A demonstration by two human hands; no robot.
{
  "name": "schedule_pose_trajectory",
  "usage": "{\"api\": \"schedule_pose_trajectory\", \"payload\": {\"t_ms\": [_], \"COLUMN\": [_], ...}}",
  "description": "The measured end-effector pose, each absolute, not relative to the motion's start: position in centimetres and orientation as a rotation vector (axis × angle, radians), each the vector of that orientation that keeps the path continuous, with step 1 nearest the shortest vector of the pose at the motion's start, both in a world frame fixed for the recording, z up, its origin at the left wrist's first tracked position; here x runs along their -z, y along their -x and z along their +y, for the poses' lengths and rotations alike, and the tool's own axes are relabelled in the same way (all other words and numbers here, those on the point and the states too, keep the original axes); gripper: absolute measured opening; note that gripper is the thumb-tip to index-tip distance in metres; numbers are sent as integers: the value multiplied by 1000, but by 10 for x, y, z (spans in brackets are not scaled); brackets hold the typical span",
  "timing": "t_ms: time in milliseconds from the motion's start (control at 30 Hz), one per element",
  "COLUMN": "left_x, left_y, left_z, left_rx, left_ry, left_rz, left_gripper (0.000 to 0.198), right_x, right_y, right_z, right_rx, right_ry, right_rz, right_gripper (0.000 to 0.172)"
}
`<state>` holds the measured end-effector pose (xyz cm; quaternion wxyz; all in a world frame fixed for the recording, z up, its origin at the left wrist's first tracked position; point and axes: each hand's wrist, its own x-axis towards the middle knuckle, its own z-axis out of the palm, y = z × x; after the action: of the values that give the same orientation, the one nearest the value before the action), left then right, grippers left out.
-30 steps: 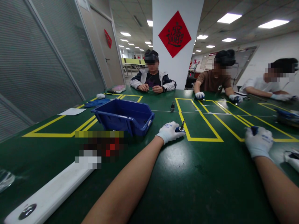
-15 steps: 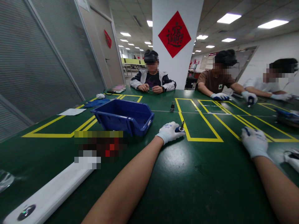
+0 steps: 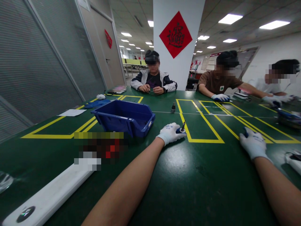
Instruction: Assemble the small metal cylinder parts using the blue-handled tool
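Observation:
My left hand [image 3: 171,133], in a white work glove with blue palm, is closed round a small dark metal piece with a thin pointed tip [image 3: 183,126]. The piece points upward beside the yellow tape outline, its lower part hidden by the fingers. A similar dark, short cylindrical piece [image 3: 173,107] stands upright on the table farther back. Over the tape lines at the right is my gloved right hand [image 3: 253,142], its fingers curled in. What those fingers hold, if anything, is hidden from view.
A blue plastic bin [image 3: 124,119] stands left of my left hand. In front of it lies a long white bar-shaped object [image 3: 54,188], its far end blurred out. Yellow tape [image 3: 207,141] marks the green table. Three people sit across; one reaches far right.
My right hand has shifted slightly left. My left hand stays where it was with the metal piece. Across the table, the person in brown has stretched an arm to the right.

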<state>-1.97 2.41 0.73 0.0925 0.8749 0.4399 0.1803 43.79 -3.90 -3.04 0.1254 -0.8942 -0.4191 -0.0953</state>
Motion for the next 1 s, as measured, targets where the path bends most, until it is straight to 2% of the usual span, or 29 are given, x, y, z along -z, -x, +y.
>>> {"api": "schedule_pose_trajectory", "payload": {"t_ms": [233,400,600,1000], "left_x": [-7,-9,-10,-12], "left_y": [20,20,20,20], "left_z": [25,23,23,21], "left_rx": [-539,-536,-516,-504], "left_ry": [-2622,-2625,-2600,-2581], "left_rz": [1298,1307,1307,1312], "left_gripper": [55,54,55,54], "right_x": [30,24,31,32], "right_y": [-433,-423,-436,-438], "right_z": [-37,-46,-40,-36], "right_rx": [375,646,346,375], "right_ry": [2615,2451,2590,2545], "right_rz": [-1206,-1106,-1248,-1188], "right_gripper": [68,68,71,71]}}
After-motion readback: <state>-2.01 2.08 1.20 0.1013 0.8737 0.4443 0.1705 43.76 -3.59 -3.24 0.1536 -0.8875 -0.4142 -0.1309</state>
